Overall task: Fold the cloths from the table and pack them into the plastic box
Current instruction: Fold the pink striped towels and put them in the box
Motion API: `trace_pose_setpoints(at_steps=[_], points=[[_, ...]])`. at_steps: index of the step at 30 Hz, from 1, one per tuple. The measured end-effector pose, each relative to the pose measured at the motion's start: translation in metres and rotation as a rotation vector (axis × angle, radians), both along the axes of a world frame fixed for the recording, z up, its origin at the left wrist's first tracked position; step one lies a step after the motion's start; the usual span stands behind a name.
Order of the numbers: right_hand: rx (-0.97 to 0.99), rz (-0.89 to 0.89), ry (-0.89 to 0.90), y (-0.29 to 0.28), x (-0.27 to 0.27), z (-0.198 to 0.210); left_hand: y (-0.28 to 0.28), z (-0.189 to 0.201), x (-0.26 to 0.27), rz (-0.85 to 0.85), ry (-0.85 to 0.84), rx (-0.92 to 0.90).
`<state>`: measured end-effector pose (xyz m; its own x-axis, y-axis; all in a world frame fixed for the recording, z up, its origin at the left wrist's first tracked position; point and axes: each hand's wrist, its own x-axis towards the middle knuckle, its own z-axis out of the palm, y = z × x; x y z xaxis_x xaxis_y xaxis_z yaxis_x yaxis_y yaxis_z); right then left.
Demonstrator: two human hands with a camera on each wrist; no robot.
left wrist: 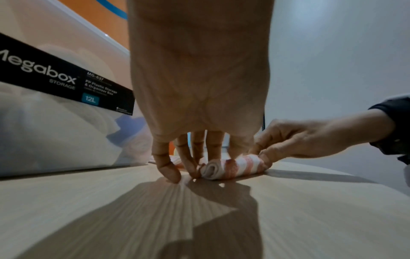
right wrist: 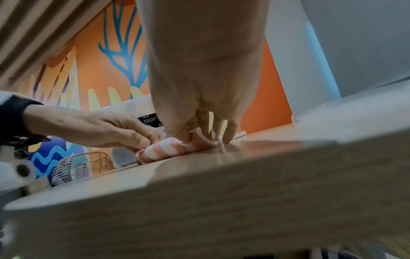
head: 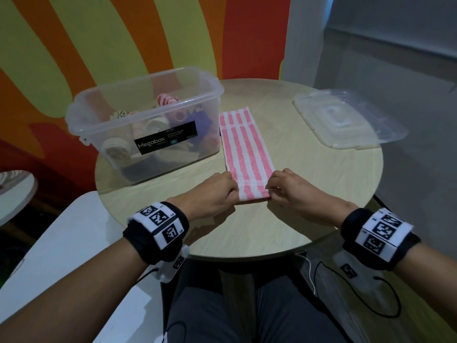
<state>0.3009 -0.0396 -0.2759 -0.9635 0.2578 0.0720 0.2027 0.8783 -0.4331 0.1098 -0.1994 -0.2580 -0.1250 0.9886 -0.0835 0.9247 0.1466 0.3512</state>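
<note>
A pink-and-white striped cloth (head: pixel 243 149) lies as a long narrow strip on the round table (head: pixel 309 184), its near end turned into a small roll (left wrist: pixel 230 168) (right wrist: pixel 170 149). My left hand (head: pixel 222 191) pinches the roll's left end, and my right hand (head: pixel 284 186) pinches its right end. The clear plastic box (head: pixel 148 95), labelled Megabox, stands open at the left of the cloth and holds several rolled cloths. In the left wrist view my left fingers (left wrist: pixel 168 168) curl down beside the roll.
The box's clear lid (head: pixel 346 117) lies at the table's right side. A white surface (head: pixel 61 243) sits lower left, beside my knees. A wire basket (right wrist: pixel 82 166) shows beyond the table in the right wrist view. A painted wall stands behind the box.
</note>
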Motion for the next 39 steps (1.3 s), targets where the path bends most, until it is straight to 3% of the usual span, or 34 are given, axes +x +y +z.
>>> trace_pose_setpoints(at_steps=[5, 9, 12, 14, 18, 21, 27, 30, 33, 35, 39], points=[[-0.082, -0.080, -0.011, 0.002, -0.001, -0.007, 0.001, -0.002, 0.005, -0.022, 0.212, -0.078], [-0.088, -0.070, -0.034, 0.002, -0.002, 0.003, 0.012, 0.002, -0.003, 0.010, 0.020, -0.062], [0.121, -0.056, -0.086, -0.012, -0.010, 0.007, 0.012, 0.003, -0.013, 0.071, -0.146, -0.095], [0.102, -0.041, -0.048, -0.012, -0.014, 0.007, 0.010, 0.004, -0.015, 0.106, -0.180, -0.114], [-0.169, -0.084, -0.104, 0.000, -0.004, 0.012, 0.002, 0.003, -0.013, 0.117, -0.159, -0.148], [-0.267, -0.156, -0.138, -0.003, 0.001, 0.009, 0.001, 0.004, -0.007, 0.148, -0.167, -0.205], [-0.146, -0.377, -0.200, -0.006, -0.004, 0.002, 0.013, 0.010, 0.010, 0.284, -0.073, -0.233], [-0.060, -0.420, -0.128, -0.012, 0.001, -0.002, 0.016, 0.013, 0.011, 0.305, 0.033, -0.162], [0.108, -0.324, 0.049, -0.018, 0.004, 0.000, 0.017, 0.013, 0.007, 0.051, 0.057, 0.054], [0.174, -0.140, 0.116, -0.019, 0.004, 0.001, 0.015, 0.009, 0.011, -0.096, 0.041, 0.058], [-0.004, 0.009, 0.021, -0.017, 0.008, 0.000, 0.007, 0.001, 0.012, -0.097, 0.017, 0.023]])
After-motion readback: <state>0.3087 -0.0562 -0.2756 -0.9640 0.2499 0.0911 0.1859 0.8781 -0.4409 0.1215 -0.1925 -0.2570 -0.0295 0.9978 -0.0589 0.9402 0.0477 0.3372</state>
